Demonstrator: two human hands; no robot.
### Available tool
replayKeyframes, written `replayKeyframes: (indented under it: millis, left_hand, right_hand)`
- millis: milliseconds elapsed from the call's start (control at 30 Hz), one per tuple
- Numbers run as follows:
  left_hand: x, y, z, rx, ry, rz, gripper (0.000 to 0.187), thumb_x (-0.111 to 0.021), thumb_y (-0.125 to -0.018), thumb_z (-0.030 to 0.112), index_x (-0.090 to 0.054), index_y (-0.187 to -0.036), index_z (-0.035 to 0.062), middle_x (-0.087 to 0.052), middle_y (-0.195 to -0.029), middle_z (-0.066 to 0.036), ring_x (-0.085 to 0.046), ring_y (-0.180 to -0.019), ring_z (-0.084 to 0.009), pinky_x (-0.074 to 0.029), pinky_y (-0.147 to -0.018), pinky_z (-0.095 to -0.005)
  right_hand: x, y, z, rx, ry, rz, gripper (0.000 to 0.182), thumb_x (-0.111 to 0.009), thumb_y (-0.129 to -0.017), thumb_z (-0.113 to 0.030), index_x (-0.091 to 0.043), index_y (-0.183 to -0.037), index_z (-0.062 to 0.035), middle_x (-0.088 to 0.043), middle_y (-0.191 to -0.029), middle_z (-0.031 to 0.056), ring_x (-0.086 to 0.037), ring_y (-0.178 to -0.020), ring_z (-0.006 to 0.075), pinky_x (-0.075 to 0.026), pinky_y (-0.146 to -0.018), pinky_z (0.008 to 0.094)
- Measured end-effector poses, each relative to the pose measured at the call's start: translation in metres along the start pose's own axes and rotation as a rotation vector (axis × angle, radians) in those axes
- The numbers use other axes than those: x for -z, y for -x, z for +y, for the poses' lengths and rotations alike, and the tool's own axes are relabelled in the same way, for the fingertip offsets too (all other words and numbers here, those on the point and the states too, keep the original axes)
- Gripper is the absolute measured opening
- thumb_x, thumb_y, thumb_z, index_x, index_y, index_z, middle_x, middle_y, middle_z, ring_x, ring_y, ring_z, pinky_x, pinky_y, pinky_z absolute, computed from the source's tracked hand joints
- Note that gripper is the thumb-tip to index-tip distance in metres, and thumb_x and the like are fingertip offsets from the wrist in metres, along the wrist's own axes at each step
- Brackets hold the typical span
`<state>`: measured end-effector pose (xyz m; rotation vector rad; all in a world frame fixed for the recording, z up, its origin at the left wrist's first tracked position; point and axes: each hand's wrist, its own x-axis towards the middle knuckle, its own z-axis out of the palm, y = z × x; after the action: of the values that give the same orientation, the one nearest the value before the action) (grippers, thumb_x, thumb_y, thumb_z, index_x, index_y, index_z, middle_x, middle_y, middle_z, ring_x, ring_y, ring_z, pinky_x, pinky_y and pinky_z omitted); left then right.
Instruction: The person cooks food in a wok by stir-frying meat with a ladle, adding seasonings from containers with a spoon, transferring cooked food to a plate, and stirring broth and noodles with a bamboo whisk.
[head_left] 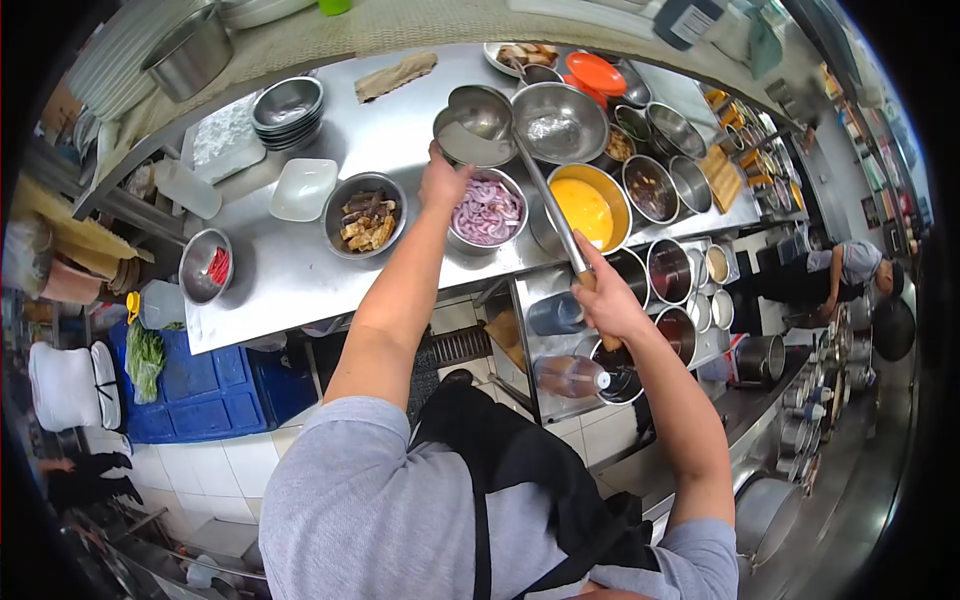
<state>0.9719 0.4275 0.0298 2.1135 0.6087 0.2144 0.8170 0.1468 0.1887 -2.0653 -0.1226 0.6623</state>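
My left hand (445,183) is closed on the near rim of a metal bowl (458,143) with pale contents, just above the bowl of sliced red onions (490,212). Fingers wrapped round its wooden handle, my right hand (608,292) holds a long ladle (550,200). The ladle's round head (481,110) rests in or over the held bowl. The ladle shaft crosses in front of a pot of yellow liquid, like beaten egg (583,208). An empty-looking steel bowl (561,122) stands right of the ladle head.
Left on the steel table (270,225) are a bowl of browned pieces (366,217), a white square dish (304,190), a bowl with red strips (207,267) and stacked bowls (288,110). Bottles and pots stand near my right arm. A co-worker (858,268) is far right.
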Motion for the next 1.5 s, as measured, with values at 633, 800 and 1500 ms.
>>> replayKeyframes:
  millis: [633, 800, 1500]
  left_hand:
    - [0.014, 0.002, 0.016, 0.143, -0.009, -0.130, 0.091, -0.072, -0.082, 0.031, -0.013, -0.151, 0.0186, -0.062, -0.120, -0.023, -0.060, -0.113, -0.0396, -0.046, -0.096, -0.0485]
    - [0.016, 0.002, 0.018, 0.140, -0.018, -0.132, 0.091, -0.072, -0.082, 0.030, -0.013, -0.151, 0.0174, -0.062, -0.121, -0.023, -0.060, -0.113, -0.0394, -0.046, -0.096, -0.0482]
    - [0.138, 0.060, -0.163, -0.085, 0.505, 0.380, 0.051, -0.063, -0.090, 0.015, -0.042, -0.135, 0.0036, -0.061, -0.099, -0.008, -0.058, -0.084, -0.0148, -0.048, -0.076, -0.0283]
  right_hand:
    - [0.013, -0.002, -0.034, -0.150, 0.404, -0.157, 0.088, -0.051, -0.082, -0.004, -0.006, -0.155, -0.0241, -0.063, -0.091, 0.0321, -0.065, -0.071, 0.0405, -0.050, -0.073, 0.0469]
    - [0.016, 0.006, -0.049, -0.185, 0.368, -0.170, 0.088, -0.050, -0.082, -0.001, -0.008, -0.155, -0.0246, -0.062, -0.081, 0.0213, -0.060, -0.057, 0.0247, -0.051, -0.058, 0.0394]
    - [-0.022, 0.005, 0.002, -0.034, -0.729, -0.205, 0.084, -0.052, -0.088, 0.001, -0.008, -0.155, -0.0230, -0.044, -0.068, 0.0054, -0.040, -0.045, 0.0113, -0.038, -0.044, 0.0244]
